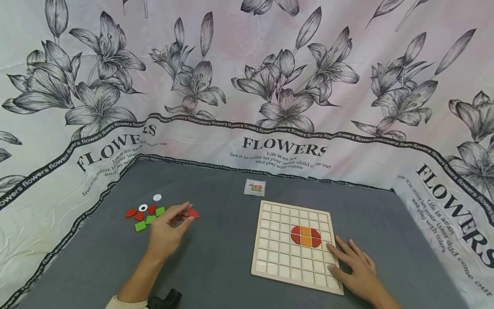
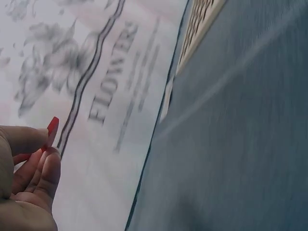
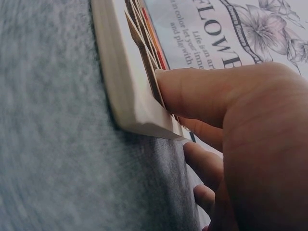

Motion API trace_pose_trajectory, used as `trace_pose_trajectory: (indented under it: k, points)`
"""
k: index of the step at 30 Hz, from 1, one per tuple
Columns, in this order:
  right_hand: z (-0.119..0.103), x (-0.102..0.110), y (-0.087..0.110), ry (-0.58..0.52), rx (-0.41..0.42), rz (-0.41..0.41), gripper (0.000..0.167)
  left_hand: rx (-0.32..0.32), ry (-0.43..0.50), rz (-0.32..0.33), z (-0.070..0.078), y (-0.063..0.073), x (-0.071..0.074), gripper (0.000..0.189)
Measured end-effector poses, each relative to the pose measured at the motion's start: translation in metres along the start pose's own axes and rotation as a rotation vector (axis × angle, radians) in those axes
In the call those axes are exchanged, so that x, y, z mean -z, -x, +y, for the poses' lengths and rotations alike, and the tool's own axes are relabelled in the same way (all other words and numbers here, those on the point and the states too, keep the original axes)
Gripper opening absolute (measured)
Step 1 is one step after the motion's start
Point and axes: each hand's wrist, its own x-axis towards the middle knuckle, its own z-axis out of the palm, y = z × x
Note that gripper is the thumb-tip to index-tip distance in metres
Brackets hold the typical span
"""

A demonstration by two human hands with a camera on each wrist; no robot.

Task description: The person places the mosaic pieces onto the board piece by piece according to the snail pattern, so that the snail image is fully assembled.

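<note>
My left hand [image 1: 166,234] pinches a red tile [image 1: 194,213] between thumb and fingertips, raised above the grey table. In the left wrist view the same red tile [image 2: 52,132] appears edge-on at the fingertips. A wooden grid board [image 1: 270,249] lies to the right, with an orange and red rounded shape [image 1: 306,237] made of tiles in its cells. At the board's right edge rests my right hand [image 1: 356,268], its thumb and a finger touching the top. The right wrist view shows the thumb [image 3: 202,94] on the board's rim [image 3: 115,86], other fingers beyond the edge.
Loose tiles lie left of my left hand: green squares [image 1: 140,225], red pieces [image 1: 131,213], a white disc [image 1: 157,197] and a black-and-white ring piece [image 1: 143,207]. A small picture card [image 1: 254,187] lies behind the board. Flowered cloth [image 1: 285,107] borders the grey table [image 1: 216,266].
</note>
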Motion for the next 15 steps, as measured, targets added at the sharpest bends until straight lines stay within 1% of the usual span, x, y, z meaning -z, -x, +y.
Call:
trace_pose_trajectory:
  k: [2, 5, 8, 11, 13, 15]
  points:
    - [0.001, 0.000, 0.000, 0.001, -0.001, 0.000, 0.054, -0.010, 0.026, -0.022, 0.009, -0.003, -0.014, 0.044]
    - [0.001, 0.000, 0.000, 0.004, -0.003, -0.002, 0.054, -0.008, 0.069, -0.064, 0.025, -0.006, -0.034, 0.041]
    - [0.002, 0.000, 0.000, 0.002, -0.002, -0.005, 0.054, 0.011, 0.106, -0.106, 0.036, -0.007, -0.054, 0.040]
    - [0.002, 0.000, 0.000, -0.004, -0.001, -0.006, 0.054, 0.018, 0.149, -0.135, 0.040, -0.004, -0.076, 0.038]
    - [0.002, 0.000, 0.000, -0.005, -0.002, -0.004, 0.054, 0.014, 0.184, -0.151, 0.036, 0.000, -0.093, 0.037]
    - [0.002, 0.000, 0.000, -0.006, 0.001, 0.002, 0.054, -0.009, 0.217, -0.171, 0.030, 0.004, -0.110, 0.037]
